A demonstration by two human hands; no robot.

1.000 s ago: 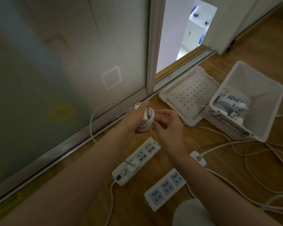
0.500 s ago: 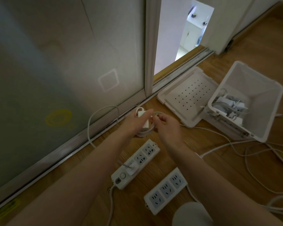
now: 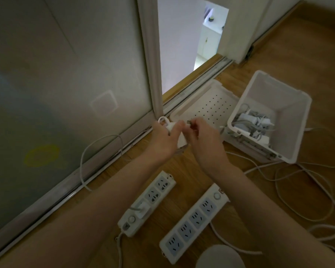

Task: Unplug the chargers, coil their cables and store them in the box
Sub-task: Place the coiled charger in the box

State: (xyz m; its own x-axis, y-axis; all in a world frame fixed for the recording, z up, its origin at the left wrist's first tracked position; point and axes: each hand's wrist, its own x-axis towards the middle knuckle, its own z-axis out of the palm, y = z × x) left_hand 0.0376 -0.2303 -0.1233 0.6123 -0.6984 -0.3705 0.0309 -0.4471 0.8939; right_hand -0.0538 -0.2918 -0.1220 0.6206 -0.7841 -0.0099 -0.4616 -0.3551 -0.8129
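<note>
Together, hands [image 3: 162, 141] [image 3: 206, 141] hold one charger [image 3: 180, 139], two strips [image 3: 150, 201] [image 3: 193, 221]

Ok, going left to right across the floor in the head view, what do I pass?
Loose cable loop → power strip with a plug in it → empty power strip → white box.

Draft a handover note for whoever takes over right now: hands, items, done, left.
Left hand grips a white charger with its cable wound on it. Right hand pinches the cable end.
Box stands open on the floor at right, several chargers inside.
Done: those stored; this one nearly coiled.
Left: box this charger; unplug the plug seated in the left power strip, coil, store. Loose cables lie by the box.
</note>
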